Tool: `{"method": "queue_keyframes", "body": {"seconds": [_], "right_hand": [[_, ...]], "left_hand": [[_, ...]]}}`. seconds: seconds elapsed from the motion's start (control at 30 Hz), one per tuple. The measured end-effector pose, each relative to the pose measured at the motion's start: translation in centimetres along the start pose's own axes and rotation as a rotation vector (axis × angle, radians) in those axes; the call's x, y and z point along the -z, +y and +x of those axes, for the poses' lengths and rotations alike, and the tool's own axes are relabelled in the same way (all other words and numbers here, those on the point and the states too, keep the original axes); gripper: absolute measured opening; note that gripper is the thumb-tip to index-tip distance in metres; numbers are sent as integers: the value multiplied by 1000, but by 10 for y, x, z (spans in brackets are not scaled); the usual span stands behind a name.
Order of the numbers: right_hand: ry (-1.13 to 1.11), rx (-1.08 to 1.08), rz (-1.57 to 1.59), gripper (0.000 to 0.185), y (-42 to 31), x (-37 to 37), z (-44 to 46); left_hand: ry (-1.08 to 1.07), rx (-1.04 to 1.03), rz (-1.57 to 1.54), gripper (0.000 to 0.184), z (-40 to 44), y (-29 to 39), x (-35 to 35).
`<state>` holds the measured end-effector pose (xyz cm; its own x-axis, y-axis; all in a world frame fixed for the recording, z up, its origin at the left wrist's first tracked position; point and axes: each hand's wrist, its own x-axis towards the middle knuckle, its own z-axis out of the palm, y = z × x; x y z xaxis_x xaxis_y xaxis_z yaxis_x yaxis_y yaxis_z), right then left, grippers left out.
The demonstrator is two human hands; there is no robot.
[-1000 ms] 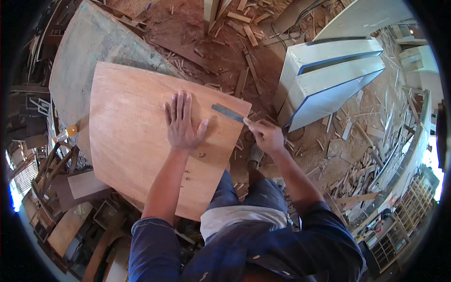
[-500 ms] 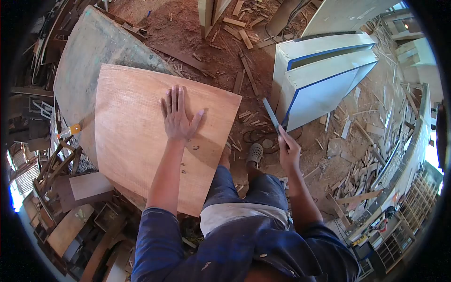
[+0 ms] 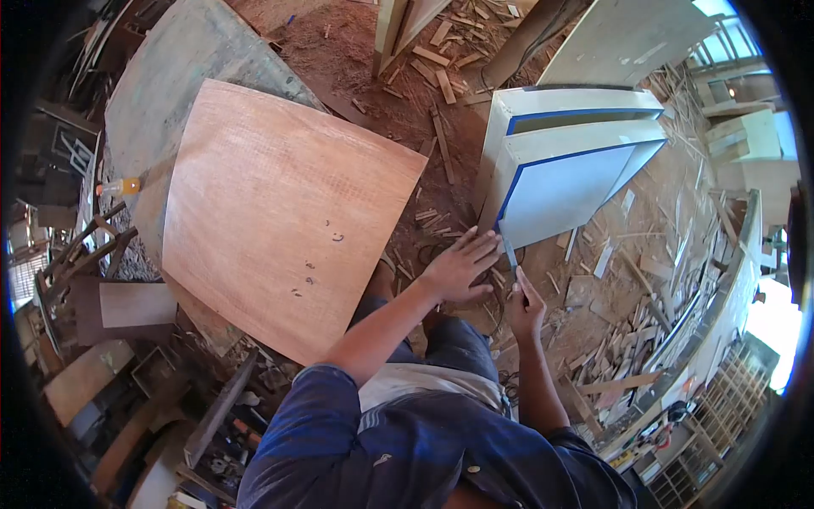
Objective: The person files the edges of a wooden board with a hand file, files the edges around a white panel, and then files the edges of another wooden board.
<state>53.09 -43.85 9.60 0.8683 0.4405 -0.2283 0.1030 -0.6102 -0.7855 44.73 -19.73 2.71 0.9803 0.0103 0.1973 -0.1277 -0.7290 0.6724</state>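
In my right hand [image 3: 527, 310] is a long, flat, grey blade-like tool [image 3: 509, 253]; its exact kind is unclear. The fingers are closed round its lower end, and the tool points up toward the white box with blue edges [image 3: 568, 191]. My left hand [image 3: 462, 267] is open, palm down, with its fingers pointing toward the tool and the box's near corner. Whether the fingertips touch either one I cannot tell. To the left, a reddish-brown plywood sheet [image 3: 280, 195] lies on a worn grey board [image 3: 195, 76], and dark marks show on its face.
Wood offcuts [image 3: 606, 339] and strips litter the dusty floor on the right. A pale panel [image 3: 623, 42] leans behind the box. An orange bottle [image 3: 129, 186] stands at the left, near a small wooden frame [image 3: 106, 242].
My left hand has lifted off the plywood and moved right, beside the tool. The tool, still in my right hand, has turned more upright and sits lower. The view has shifted.
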Motion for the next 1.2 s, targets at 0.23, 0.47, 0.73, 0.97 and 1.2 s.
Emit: {"method": "queue_keyframes", "body": {"seconds": [0.23,0.47,0.73,0.97,1.2], "right_hand": [[-97,2,-108,38,8,27,-21],[-182,323,-145,37,-1,19,-14],[-335,520,-138,43,-45,-23,3],[-345,468,-140,49,-118,-101,34],[-183,283,-232,44,-154,-193,120]], "left_hand": [[269,631,506,74,-26,-43,100],[239,791,488,69,-182,29,73],[886,1958,73,105,-464,218,-32],[1212,1953,-298,58,-480,226,4],[1514,1823,-1006,78,-486,79,11]]}}
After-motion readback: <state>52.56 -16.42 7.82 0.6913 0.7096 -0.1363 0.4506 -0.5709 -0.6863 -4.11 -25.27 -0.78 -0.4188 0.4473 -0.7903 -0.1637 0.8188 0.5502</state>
